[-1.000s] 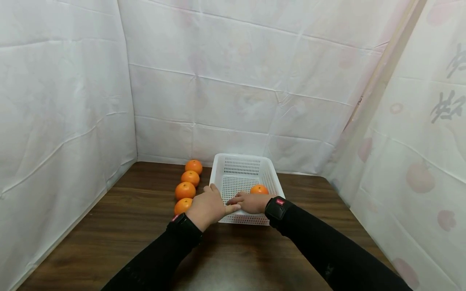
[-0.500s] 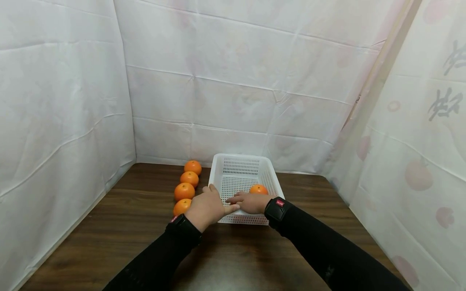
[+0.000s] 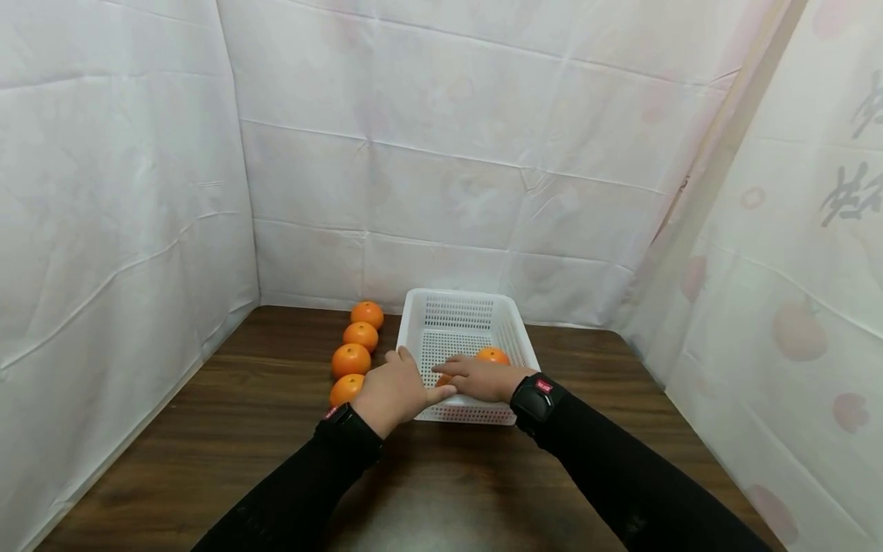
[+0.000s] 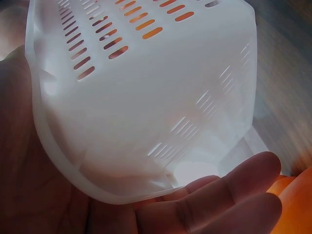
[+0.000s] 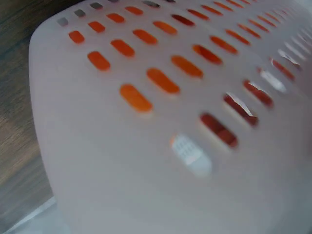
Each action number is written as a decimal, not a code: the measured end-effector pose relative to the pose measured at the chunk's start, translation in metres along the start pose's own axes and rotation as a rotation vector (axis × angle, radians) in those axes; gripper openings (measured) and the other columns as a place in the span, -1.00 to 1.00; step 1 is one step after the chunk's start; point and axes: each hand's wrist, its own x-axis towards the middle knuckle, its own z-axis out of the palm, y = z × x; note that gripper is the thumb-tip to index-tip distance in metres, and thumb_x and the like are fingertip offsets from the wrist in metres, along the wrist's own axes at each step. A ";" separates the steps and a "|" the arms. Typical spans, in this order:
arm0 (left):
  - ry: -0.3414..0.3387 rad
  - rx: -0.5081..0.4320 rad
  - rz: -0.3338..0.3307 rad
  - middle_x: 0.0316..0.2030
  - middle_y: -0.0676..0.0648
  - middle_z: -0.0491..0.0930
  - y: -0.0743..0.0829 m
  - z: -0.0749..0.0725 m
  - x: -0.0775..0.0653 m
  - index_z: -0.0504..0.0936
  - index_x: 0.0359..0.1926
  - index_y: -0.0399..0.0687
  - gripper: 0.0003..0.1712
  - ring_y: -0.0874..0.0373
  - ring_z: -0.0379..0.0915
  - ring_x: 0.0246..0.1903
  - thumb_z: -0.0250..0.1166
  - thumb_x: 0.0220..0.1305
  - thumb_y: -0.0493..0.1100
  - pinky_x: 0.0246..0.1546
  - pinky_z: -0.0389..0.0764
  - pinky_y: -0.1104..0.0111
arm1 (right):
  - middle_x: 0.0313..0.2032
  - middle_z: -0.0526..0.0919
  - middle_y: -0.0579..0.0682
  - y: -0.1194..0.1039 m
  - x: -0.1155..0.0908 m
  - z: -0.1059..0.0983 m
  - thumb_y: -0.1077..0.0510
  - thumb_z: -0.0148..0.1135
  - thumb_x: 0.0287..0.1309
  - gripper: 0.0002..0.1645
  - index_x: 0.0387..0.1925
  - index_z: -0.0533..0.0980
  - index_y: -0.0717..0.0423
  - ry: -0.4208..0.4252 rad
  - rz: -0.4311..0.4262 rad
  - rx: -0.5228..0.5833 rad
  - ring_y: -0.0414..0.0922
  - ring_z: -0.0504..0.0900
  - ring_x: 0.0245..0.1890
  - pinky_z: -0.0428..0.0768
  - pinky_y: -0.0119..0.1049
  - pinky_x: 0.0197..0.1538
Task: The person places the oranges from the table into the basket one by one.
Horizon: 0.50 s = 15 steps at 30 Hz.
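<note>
While the person's left grip (image 3: 396,389) cups the near left corner of the white basket (image 3: 464,415), thumb along the front rim and fingers along the outer left side, the right grip (image 3: 483,379) reaches over the front rim, its fingers above a partly hidden orange (image 3: 444,379); whether it pinches this one cannot be told. Another orange (image 3: 494,354) lies inside the basket, just beyond the right grip. Left of the basket, four oranges (image 3: 360,336) form a row on the brown wooden desk (image 3: 441,491), the nearest partly covered by the left grip. White sheeting (image 3: 441,146) hangs behind.
</note>
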 end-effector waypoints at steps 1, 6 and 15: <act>0.000 0.004 0.001 0.27 -0.49 0.47 0.001 0.000 0.000 0.18 0.55 -0.50 0.60 -0.14 0.68 -0.23 0.03 0.06 0.87 -0.18 0.78 0.01 | 0.63 0.24 0.00 0.001 -0.003 -0.001 -0.14 -0.17 0.68 -0.42 0.60 0.31 -0.36 0.012 0.003 0.015 0.11 0.24 0.62 0.23 0.27 0.59; 0.006 0.012 -0.005 0.30 -0.49 0.46 0.002 0.000 -0.002 0.18 0.56 -0.50 0.58 -0.14 0.69 -0.24 0.07 0.08 0.84 -0.16 0.79 0.00 | 0.67 0.16 0.01 0.007 -0.020 -0.009 -0.14 -0.15 0.68 -0.40 0.63 0.25 -0.36 0.097 -0.009 0.052 0.08 0.13 0.68 0.17 0.23 0.63; -0.008 0.012 -0.022 0.29 -0.46 0.48 0.004 0.001 -0.002 0.17 0.56 -0.49 0.54 -0.11 0.66 -0.29 0.10 0.13 0.80 -0.16 0.78 0.01 | 0.69 0.08 0.05 0.029 -0.049 -0.014 -0.43 0.18 0.43 -0.09 0.65 0.22 -0.25 0.407 -0.036 0.135 0.20 0.11 0.67 0.22 0.39 0.54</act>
